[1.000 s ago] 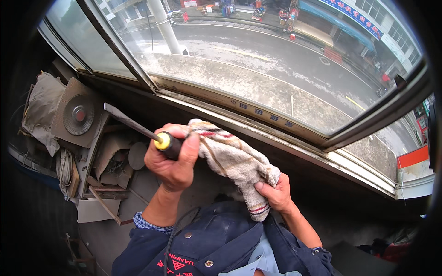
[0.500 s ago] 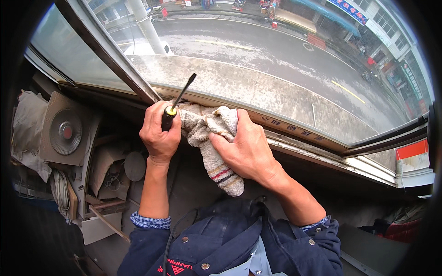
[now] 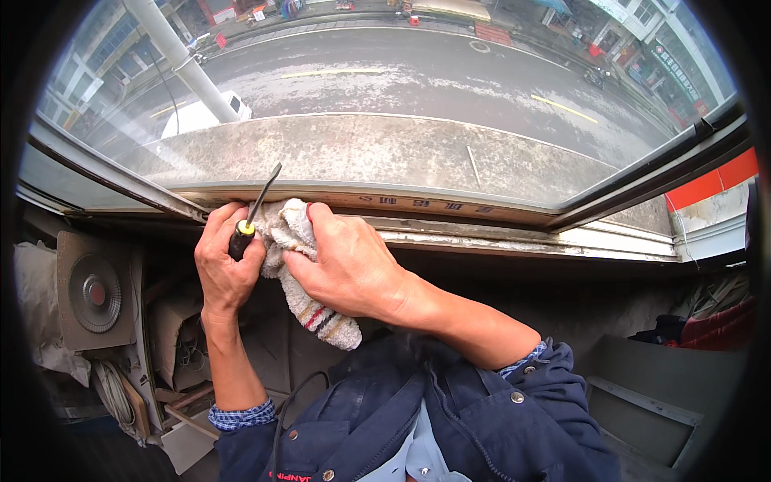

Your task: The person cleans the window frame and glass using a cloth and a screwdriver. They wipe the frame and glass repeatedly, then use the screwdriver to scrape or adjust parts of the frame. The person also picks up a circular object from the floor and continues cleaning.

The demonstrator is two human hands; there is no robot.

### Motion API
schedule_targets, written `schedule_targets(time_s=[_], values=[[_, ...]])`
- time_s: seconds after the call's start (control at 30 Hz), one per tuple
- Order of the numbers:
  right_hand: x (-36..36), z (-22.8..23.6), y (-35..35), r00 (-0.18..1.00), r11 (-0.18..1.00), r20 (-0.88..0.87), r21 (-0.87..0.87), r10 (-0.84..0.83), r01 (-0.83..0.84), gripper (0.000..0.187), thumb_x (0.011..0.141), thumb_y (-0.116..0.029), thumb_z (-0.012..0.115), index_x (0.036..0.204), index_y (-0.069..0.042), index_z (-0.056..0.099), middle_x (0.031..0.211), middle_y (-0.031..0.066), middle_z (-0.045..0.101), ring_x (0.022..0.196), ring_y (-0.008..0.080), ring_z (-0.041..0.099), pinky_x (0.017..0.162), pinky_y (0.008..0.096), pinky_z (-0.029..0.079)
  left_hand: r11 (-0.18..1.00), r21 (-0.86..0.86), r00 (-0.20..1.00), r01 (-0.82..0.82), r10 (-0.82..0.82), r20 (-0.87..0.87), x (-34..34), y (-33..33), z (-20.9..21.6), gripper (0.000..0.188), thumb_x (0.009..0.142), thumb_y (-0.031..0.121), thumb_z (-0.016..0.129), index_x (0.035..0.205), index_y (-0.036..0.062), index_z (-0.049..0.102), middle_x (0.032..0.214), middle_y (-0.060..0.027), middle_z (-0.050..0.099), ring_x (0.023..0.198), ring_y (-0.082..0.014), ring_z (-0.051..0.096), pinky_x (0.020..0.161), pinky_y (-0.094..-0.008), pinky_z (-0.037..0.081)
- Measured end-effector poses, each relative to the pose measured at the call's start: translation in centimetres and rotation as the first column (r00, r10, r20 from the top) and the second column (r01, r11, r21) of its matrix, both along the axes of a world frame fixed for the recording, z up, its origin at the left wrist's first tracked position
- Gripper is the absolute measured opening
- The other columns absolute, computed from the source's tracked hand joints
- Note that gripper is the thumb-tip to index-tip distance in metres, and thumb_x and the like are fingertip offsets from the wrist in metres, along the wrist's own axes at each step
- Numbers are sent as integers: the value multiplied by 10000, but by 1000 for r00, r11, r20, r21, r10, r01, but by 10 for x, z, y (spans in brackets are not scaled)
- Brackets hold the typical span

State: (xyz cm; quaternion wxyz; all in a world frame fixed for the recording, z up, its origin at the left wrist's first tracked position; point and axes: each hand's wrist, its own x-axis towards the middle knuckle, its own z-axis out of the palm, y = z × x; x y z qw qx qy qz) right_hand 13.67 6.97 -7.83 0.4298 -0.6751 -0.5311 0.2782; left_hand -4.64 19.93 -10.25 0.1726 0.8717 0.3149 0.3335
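Observation:
My left hand [image 3: 227, 269] is closed round the black handle of a screwdriver [image 3: 263, 195], whose metal blade points up and away. Close beside it, my right hand [image 3: 349, 261] grips a whitish terry towel [image 3: 299, 296]. The towel is bunched up against the wooden window sill [image 3: 321, 197], and its striped end hangs below my fingers. Some of the cloth also lies against my left hand; whether those fingers hold it too I cannot tell. Both hands are near the sill's left corner, where the metal window frame [image 3: 120, 171] meets it.
Window glass stands beyond the sill, with a concrete ledge [image 3: 385, 153] and a road [image 3: 434, 80] outside. A frame post [image 3: 642, 173] rises on the right. At lower left are a round heater-like appliance [image 3: 96, 293], coiled cable [image 3: 112, 394] and boards. A grey panel [image 3: 642, 394] stands at lower right.
The whole view has swung, so the sill lies more level and my hands appear further left. My right hand with the towel has come closer to my left hand. Both grips stay the same.

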Motion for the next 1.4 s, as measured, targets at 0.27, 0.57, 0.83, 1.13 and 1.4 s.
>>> schedule_targets(time_s=[0.27,0.57,0.83,1.13,1.4], values=[[25,5,-27,999,999,-14,-13,46,-46,363,900,-200,692,1062,91,548,859,341,702,855,541,702,787,598,562,991,99,994,-89,94,-55,21,-22,0,402,784,79,724,1169,-37,720,1213,-190,681,1035,-396,708,923,-421,569],[44,-3,-54,999,998,-7,54,34,-33,321,896,-185,727,992,70,556,824,313,688,813,532,689,704,561,548,991,126,992,-48,62,-114,45,-46,6,426,773,77,720,1180,-44,684,1206,-213,669,1038,-435,696,916,-445,569],[85,5,-113,999,999,-7,-10,-45,45,346,889,-212,740,1043,68,605,801,300,690,800,498,706,695,529,556,994,111,992,1,13,-125,102,-104,20,423,749,134,749,1138,-21,686,1157,-170,667,926,-415,714,770,-443,590],[138,3,-202,970,978,-122,-11,-208,208,414,886,-212,756,1207,40,689,910,248,749,809,370,761,747,414,588,993,91,988,75,-62,-140,166,-178,22,453,701,178,745,1108,2,652,1169,-157,642,824,-419,716,682,-482,603],[178,-8,-259,964,972,-121,-40,-236,232,373,885,-182,745,1176,47,704,865,215,749,738,248,737,719,363,574,993,36,989,115,-111,-98,195,-219,15,529,720,165,750,1214,-9,676,1294,-157,650,893,-410,738,735,-456,624]])
